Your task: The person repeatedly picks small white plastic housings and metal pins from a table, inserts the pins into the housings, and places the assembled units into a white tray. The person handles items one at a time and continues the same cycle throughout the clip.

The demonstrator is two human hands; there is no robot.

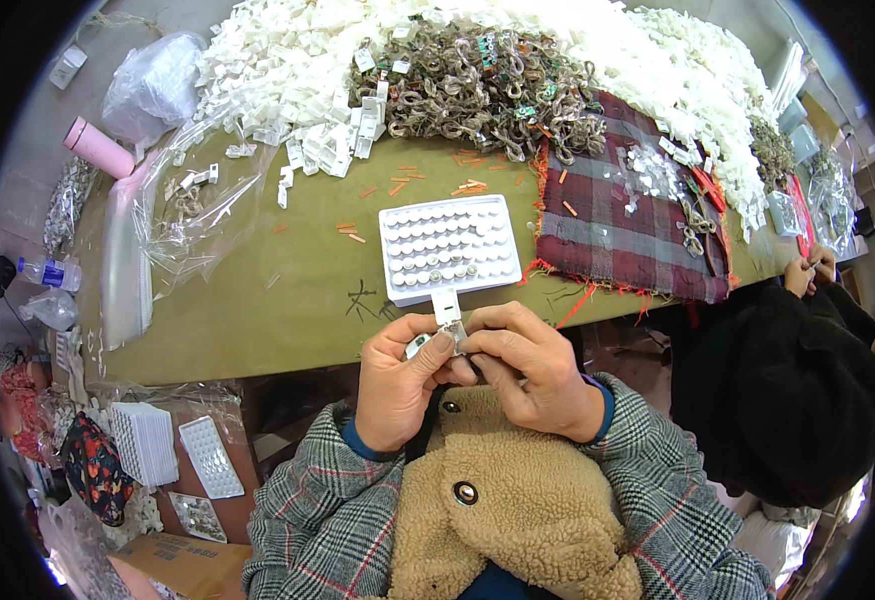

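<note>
At the table's front edge, my left hand (pixel 399 384) is closed around a small white plastic housing (pixel 446 306), which points away from me. A small round piece with a dark green middle (pixel 417 345) shows between the left thumb and fingers. My right hand (pixel 539 372) meets it from the other side, its thumb and fingers pinched at the housing's near end; the exact part under those fingertips is hidden. Just beyond the housing lies a white tray (pixel 393 222) with rows of small round white and silvery pieces, like button cells.
White plastic housings (pixel 267 75) form a large heap at the back, with coiled cords (pixel 477 90) in the middle. A plaid cloth (pixel 597 235) lies right of the tray. Orange strips (pixel 397 188) are scattered behind it. A pink bottle (pixel 100 148) lies left. A co-worker (pixel 787 390) sits at right.
</note>
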